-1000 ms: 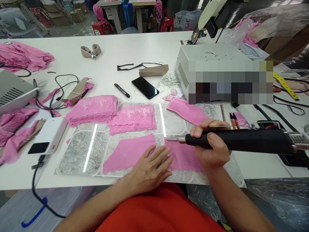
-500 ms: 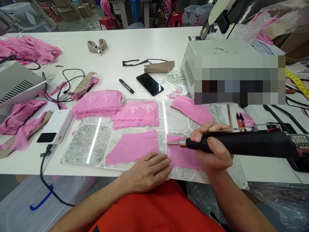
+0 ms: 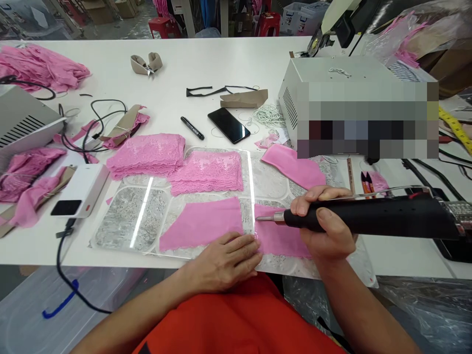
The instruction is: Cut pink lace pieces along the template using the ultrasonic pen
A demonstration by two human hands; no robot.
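Observation:
My right hand (image 3: pixel 326 223) is wrapped round a thick black handheld tool (image 3: pixel 372 216) with a slim metal tip, held level and pointing left. Its tip is over the left part of a pink fabric piece (image 3: pixel 282 241); I cannot tell whether it touches. Palm down, my left hand (image 3: pixel 230 260) lies with outstretched fingers at the front edge, by the gap between that piece and another pink fabric piece (image 3: pixel 204 223) on the left. Under the fabric is a clear-framed, grey-speckled mat (image 3: pixel 129 216). Behind are two stacks of pink lace, a left one (image 3: pixel 147 155) and a right one (image 3: pixel 208 172).
A grey metal box (image 3: pixel 317 73) stands at the back right, partly pixelated. Near it lie a phone (image 3: pixel 228 125), a marker (image 3: pixel 192 128) and another pink piece (image 3: pixel 295 164). A white corded device (image 3: pixel 83 189) sits at left, with pink fabric bundles (image 3: pixel 40 66) farther back.
The view has shifted slightly. Both hands, the black tool and the fabric pieces keep the same places relative to each other.

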